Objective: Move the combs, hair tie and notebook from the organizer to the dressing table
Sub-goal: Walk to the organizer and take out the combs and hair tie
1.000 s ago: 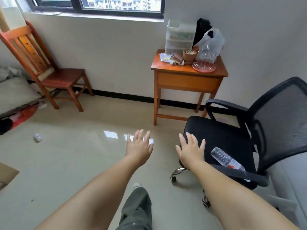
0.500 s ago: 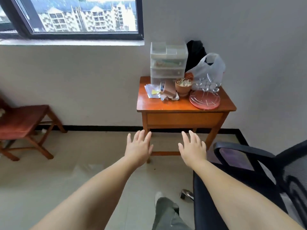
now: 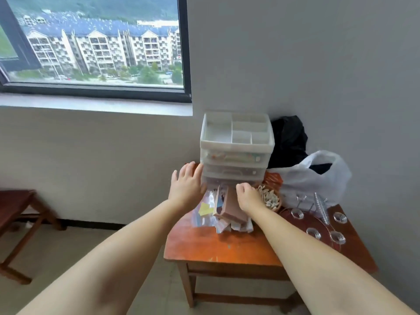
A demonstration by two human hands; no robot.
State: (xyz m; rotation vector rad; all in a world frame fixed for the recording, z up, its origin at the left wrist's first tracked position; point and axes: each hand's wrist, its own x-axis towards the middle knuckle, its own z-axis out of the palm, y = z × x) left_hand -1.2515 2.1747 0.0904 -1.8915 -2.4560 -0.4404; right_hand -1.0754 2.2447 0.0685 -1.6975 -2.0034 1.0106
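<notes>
White drawer organizer [image 3: 236, 153] stands at back of orange table [image 3: 227, 246], against wall. Left hand [image 3: 187, 187], fingers spread, flat against organizer's lower left side. Right hand [image 3: 248, 197], fingers curled, at lowest drawer front; grip unclear. Bowl [image 3: 270, 200] just right of it.

The table [image 3: 227, 248] is bare along its near edge, giving room to reach in from the front. Farther in, a pink box [image 3: 231, 206] and loose packets [image 3: 204, 210] crowd the foot of the organizer [image 3: 235, 151]. To the right stand a bowl [image 3: 271, 200], a red rack [image 3: 318, 223] and a white bag [image 3: 318, 178]. The organizer's left side is open.
</notes>
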